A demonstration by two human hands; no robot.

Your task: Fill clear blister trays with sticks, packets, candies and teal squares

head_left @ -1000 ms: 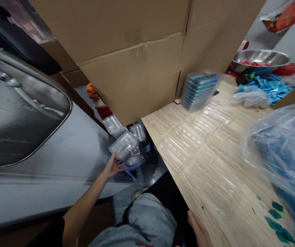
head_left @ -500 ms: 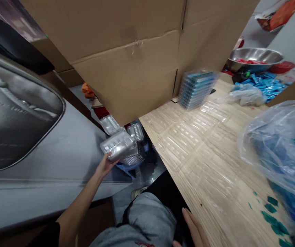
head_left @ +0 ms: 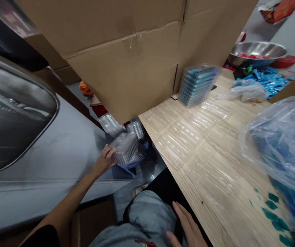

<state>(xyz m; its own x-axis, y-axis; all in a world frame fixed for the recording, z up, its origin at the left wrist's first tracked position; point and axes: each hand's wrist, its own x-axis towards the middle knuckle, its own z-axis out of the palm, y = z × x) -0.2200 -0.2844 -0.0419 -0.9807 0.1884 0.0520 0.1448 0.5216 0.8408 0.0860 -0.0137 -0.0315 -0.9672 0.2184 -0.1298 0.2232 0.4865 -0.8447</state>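
My left hand (head_left: 102,162) grips the side of a clear plastic blister tray (head_left: 125,149), holding it tilted above a pile of similar trays (head_left: 136,129). A blue stool (head_left: 126,166) shows beneath them, mostly hidden. My right hand (head_left: 187,230) hangs open beside my grey-clad thigh (head_left: 147,216), just below the edge of the wooden table (head_left: 188,164), holding nothing. Clear blister sheets lie across the tabletop. Farther along stands a stack of blue-filled blister trays (head_left: 199,85).
A large cardboard box (head_left: 118,58) overhangs the middle of the view. A grey metal panel (head_left: 46,147) fills the left. A plastic bag of blue items (head_left: 276,147) sits at right, with a steel bowl (head_left: 257,51) and loose blue packets (head_left: 264,80) beyond.
The clear tray has turned in my left hand, which now sits more to its left side. My right hand has moved up and left, fingers spread wider.
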